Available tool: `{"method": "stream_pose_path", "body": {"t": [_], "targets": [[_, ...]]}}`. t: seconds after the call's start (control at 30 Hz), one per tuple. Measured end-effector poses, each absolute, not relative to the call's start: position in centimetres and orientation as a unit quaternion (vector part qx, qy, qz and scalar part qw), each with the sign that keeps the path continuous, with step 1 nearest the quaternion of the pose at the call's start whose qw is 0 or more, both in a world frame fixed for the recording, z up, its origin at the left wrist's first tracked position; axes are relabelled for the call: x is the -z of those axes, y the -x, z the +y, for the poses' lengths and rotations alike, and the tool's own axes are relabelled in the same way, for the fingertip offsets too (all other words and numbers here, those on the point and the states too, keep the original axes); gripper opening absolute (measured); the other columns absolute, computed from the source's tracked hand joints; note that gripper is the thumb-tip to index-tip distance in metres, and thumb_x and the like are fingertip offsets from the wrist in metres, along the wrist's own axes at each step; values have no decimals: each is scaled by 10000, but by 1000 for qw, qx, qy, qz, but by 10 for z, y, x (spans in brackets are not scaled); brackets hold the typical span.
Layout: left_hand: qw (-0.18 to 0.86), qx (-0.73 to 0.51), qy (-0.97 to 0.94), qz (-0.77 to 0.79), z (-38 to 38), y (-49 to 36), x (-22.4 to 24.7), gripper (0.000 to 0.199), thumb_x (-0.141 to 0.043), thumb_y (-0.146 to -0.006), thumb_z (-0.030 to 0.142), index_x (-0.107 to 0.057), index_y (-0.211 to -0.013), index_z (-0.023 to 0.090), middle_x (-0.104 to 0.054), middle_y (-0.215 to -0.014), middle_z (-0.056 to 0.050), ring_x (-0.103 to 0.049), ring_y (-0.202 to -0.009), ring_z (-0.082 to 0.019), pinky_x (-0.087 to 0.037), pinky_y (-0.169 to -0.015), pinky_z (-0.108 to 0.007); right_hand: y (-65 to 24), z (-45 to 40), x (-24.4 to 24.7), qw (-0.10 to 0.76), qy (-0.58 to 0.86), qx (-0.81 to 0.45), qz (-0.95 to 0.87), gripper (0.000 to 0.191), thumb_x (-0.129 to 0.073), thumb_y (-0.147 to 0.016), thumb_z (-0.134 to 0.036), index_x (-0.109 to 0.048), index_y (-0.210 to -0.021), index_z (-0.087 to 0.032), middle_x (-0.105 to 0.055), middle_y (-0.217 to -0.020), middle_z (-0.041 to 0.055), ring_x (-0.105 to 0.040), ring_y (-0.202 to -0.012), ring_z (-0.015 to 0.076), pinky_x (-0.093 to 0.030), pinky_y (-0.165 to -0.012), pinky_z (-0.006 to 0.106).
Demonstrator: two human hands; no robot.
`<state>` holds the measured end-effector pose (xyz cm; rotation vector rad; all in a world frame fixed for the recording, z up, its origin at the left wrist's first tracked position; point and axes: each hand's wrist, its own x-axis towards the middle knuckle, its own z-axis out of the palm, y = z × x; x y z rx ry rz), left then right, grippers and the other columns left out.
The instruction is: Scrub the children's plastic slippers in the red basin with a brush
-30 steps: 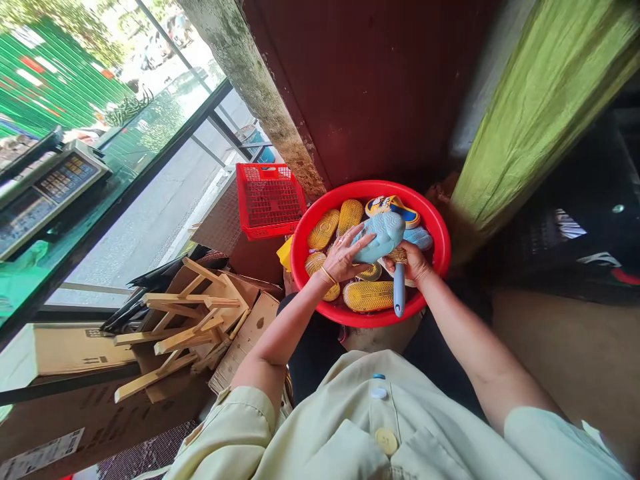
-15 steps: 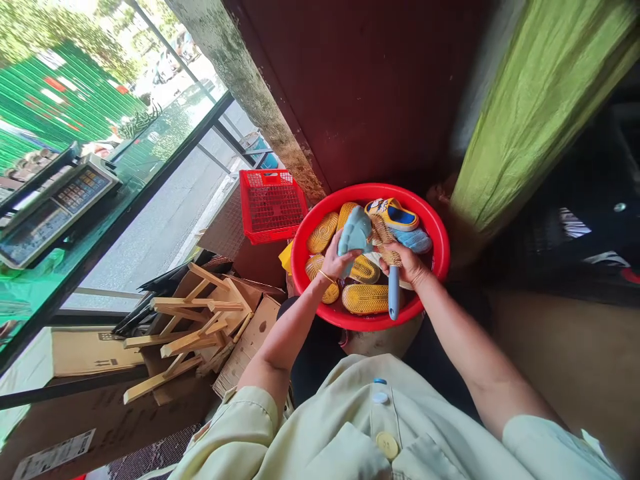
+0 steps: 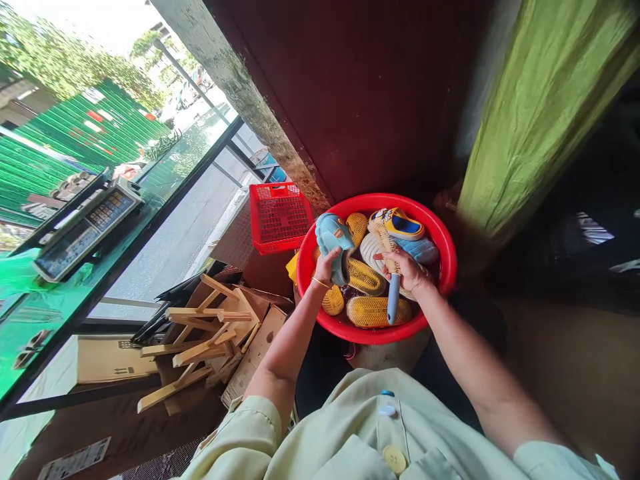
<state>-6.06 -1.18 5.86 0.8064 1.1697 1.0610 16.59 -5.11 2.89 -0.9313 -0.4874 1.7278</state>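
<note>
My left hand (image 3: 327,265) grips a light blue slipper (image 3: 334,233) at the left side of a red basin (image 3: 370,337), its upper with a small orange patch facing up. In my right hand (image 3: 406,268) is a scrubbing brush (image 3: 393,299) with tan bristles and a blue-grey handle that points down toward me. Several shoes with yellow soles (image 3: 367,277) lie in the basin around my hands. A yellow and blue slipper (image 3: 400,223) sits at the back, above a blue one (image 3: 419,249).
A red plastic crate (image 3: 281,217) stands left of the basin. Further left are wooden stool legs (image 3: 215,327), cardboard boxes (image 3: 113,359) and a scale (image 3: 90,230) on a glass counter. A green curtain (image 3: 530,120) hangs at the right, beside a dark red panel (image 3: 370,100).
My left hand has moved the light blue slipper left, away from the brush, and turned its upper upward. The brush stays in my right hand. The view has shifted slightly.
</note>
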Motion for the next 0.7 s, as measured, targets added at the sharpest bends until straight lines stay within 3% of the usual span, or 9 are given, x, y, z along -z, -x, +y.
{"method": "stream_pose_path", "body": {"t": [0.1,0.17,0.23,0.33,0.43,0.57,0.7], "targets": [[740,-423,-278,442,-16,62,-65,583,-567,-955,607,-677,-1192,86,-770,-987,-148,-737,-958,-273,-601,-895,-429,-168,-52,-31,548,385,-716,-199,369,-772,-696,-323,-651,-1035,-241,-774,-931,26,-582,-516,103,-424,-389,198],[756,-421,-260,429,-17,63,-66,649,-444,-1002,647,-669,-1225,80,-770,-1032,-164,-723,-1057,-303,-593,-947,-464,-172,-50,-31,563,375,-710,-195,346,-773,-699,-324,-638,-1006,-239,-770,-910,24,-585,-522,106,-426,-398,198],[739,-447,-246,439,-15,64,-61,608,-442,-1017,629,-672,-1233,109,-774,-1028,-132,-713,-1106,-286,-589,-983,-432,-176,-48,-30,580,371,-701,-189,326,-772,-705,-334,-627,-982,-238,-769,-907,24,-586,-525,107,-435,-403,203],[700,-467,-232,488,-9,62,-43,580,-487,-994,659,-679,-1208,155,-773,-976,-96,-732,-1051,-255,-607,-932,-360,-180,-46,-28,592,374,-692,-177,297,-770,-716,-355,-613,-935,-231,-766,-900,29,-595,-539,114,-452,-407,211],[642,-406,-247,601,-6,61,-21,617,-548,-935,724,-663,-1147,156,-728,-816,-85,-744,-838,-224,-618,-760,-309,-182,-46,-27,588,375,-694,-180,313,-780,-715,-359,-622,-950,-226,-765,-917,35,-606,-558,118,-459,-409,211],[601,-343,-300,657,-12,65,-1,438,-744,-892,482,-584,-1153,168,-679,-766,-32,-726,-689,-182,-613,-702,-308,-182,-46,-27,587,374,-696,-179,356,-799,-703,-351,-625,-989,-228,-764,-951,37,-606,-564,115,-449,-400,207],[567,-364,-330,660,-32,77,1,489,-830,-798,281,-527,-1173,194,-674,-812,-12,-719,-722,-176,-593,-759,-325,-182,-45,-27,587,381,-692,-178,350,-797,-700,-359,-617,-971,-230,-759,-907,35,-606,-562,121,-452,-401,210]]}}
